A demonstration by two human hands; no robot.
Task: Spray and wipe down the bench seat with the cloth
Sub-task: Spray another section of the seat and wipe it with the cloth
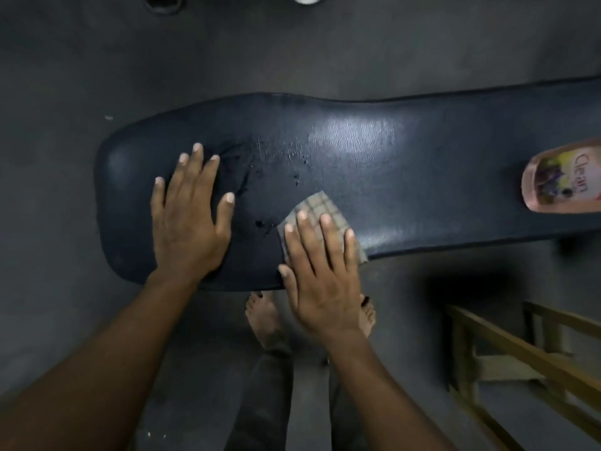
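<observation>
Bench seat: the dark padded bench seat (357, 164) lies with its long axis running left to right; its rounded, wider end points left and the narrower part runs off the right edge of the view.
Seat surface: a pale sheen sits on the middle of the pad, and a scuffed, torn patch (242, 170) with small dark specks lies toward the left end.
Cloth: a small checked cloth (320, 206) lies flat on the near edge of the seat, right of the torn patch; one corner points to the far side, another hangs just over the near edge.
Right hand: the right hand (320, 271) lies palm down on the cloth, its fingers (325, 236) straight and slightly spread, pressing the cloth to the seat.
Left hand: the left hand (187, 222) rests flat on the left end of the seat, fingers spread wide and pointing to the far side, thumb toward the torn patch; it holds nothing.
Bottle: a pinkish bottle (562, 180) with a label reading "Clean" lies on the seat at the right edge, well apart from both hands.
Floor: grey floor (65, 76) surrounds the bench; the person's bare feet (265, 320) stand just near of the seat.
Wooden frame: a wooden frame (527, 362) stands at near right.
</observation>
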